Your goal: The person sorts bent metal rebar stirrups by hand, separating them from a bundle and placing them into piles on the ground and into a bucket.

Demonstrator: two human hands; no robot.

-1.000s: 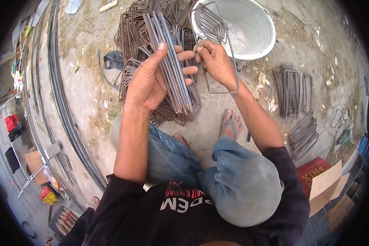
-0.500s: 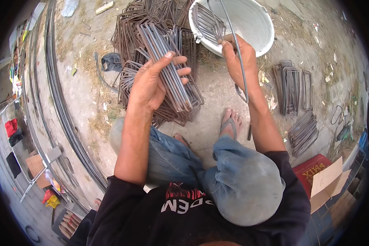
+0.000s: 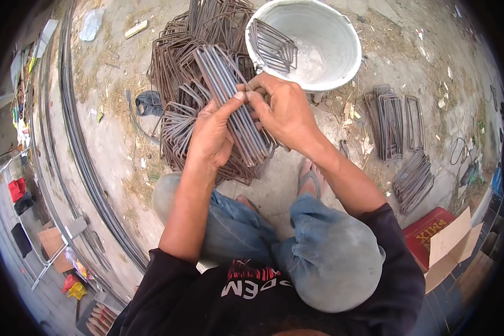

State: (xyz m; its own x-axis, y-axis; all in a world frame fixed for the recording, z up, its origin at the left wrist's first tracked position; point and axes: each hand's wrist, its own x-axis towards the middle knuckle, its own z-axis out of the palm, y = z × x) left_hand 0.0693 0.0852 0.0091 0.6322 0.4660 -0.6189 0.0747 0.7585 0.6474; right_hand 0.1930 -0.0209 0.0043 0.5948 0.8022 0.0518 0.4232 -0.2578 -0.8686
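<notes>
My left hand [image 3: 214, 130] is closed around a bundle of bent steel stirrups [image 3: 225, 92], its thumb lying across the bars. Against the bundle's right side, my right hand [image 3: 280, 106] pinches a single stirrup whose bar runs along the others. Under both hands spreads a large heap of rusty stirrups [image 3: 176, 61]. Just beyond my right hand stands a white bucket [image 3: 341, 67], with several stirrups [image 3: 273, 47] leaning inside it on the left.
Long steel rods [image 3: 81, 126] run along the ground on the left. On the right lie two groups of stirrups, an upper stack [image 3: 387, 126] and a lower pile [image 3: 413, 183]. A cardboard box [image 3: 451, 241] and a red carton [image 3: 428, 227] sit at the lower right.
My right hand has come left and down from the bucket, bringing the single stirrup against the bundle. My left hand still holds the bundle, shifted slightly.
</notes>
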